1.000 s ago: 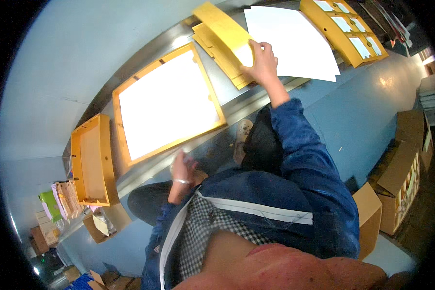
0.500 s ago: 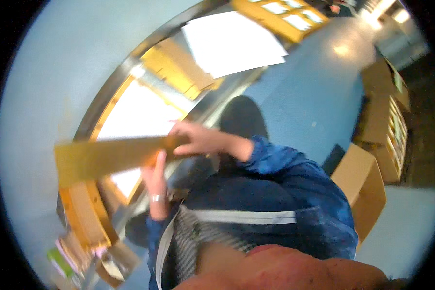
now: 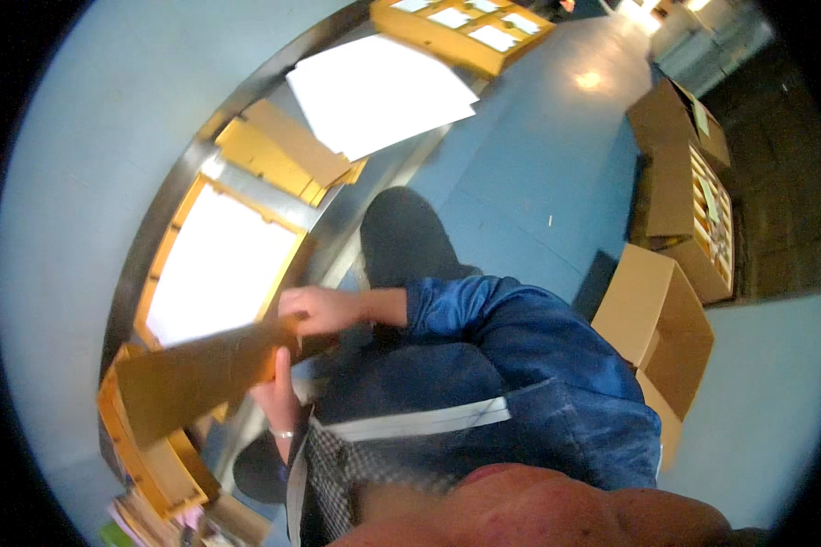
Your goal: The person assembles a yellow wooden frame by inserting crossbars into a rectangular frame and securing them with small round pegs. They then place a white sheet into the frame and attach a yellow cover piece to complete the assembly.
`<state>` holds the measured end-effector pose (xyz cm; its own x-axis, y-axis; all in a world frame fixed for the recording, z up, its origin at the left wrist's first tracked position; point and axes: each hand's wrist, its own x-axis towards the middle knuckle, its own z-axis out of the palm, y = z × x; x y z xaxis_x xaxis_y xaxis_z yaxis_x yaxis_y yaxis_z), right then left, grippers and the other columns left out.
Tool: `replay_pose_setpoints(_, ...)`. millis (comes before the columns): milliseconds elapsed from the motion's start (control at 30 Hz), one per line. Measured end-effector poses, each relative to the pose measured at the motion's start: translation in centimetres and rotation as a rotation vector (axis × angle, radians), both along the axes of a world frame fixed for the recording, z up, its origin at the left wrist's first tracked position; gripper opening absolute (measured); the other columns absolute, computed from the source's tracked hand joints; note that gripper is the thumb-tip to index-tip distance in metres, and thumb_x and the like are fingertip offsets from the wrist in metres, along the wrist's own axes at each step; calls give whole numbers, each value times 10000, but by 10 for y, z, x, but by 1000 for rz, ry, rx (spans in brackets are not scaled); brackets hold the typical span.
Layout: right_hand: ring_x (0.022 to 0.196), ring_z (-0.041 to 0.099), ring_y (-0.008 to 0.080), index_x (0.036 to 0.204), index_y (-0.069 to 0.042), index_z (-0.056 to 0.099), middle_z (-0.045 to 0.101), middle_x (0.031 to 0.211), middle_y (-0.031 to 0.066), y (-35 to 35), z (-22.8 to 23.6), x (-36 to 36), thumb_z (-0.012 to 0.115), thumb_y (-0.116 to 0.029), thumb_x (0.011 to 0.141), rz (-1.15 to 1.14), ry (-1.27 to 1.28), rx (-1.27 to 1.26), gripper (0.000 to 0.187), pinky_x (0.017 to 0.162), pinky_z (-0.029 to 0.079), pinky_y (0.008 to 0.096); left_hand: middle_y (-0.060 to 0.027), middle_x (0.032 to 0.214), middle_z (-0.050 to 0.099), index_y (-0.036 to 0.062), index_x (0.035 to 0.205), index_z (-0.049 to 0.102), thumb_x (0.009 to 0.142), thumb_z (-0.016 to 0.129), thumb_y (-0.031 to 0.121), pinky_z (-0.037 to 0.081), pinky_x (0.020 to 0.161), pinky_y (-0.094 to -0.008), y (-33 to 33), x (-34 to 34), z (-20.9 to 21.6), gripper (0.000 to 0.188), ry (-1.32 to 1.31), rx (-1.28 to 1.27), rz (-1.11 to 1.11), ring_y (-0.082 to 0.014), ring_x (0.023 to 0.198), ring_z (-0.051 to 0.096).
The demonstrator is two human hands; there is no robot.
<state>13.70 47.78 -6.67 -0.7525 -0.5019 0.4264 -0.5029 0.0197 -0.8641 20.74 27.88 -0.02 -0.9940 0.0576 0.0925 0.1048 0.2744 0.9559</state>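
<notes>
The right hand pinches 1 end of the brown cardboard strip, the left hand gripping nearby; it looks light, bendable, best held by its edges.

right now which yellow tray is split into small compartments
The tray farthest right, past the loose white sheets; the sheet-lined tray and the lower-left tray show no visible grid.

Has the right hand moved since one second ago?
Yes. Against the white-lined tray, the right hand came leftward and down in the view, away from the yellow stack.
</notes>
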Motion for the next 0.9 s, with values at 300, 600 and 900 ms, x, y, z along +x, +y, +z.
replay_pose_setpoints(300, 1178, 590, 200, 1346, 35, 564, 647, 1286, 135, 11, 38, -14, 615, -234, 990, 497, -1118, -143, 450, 1038, 464, 358, -47, 968, 709, -13, 1085, 700, 936, 726, 244, 517, 729, -306, -28, -21, 0, 298, -152, 145, 40, -139, 848, 631)
replay_pose_setpoints(600, 1077, 654, 203, 1256, -9, 637, 694, 1171, 107, -2, 21, -29, 609, -210, 992, 309, -639, 172, 334, 918, 534, 344, -51, 1058, 716, -3, 1150, 671, 948, 703, 119, 532, 807, -289, -22, -14, 5, 238, -192, 470, 63, -135, 935, 655)
replay_pose_setpoints(900, 833, 624, 113, 1164, -6, 651, 689, 941, 10, -65, 123, -58, 730, -186, 919, 144, -421, -152, 314, 732, 517, 293, -73, 1114, 692, -17, 1236, 602, 951, 690, 100, 531, 861, -298, -25, -14, 5, 320, -169, 191, 201, -152, 992, 648)
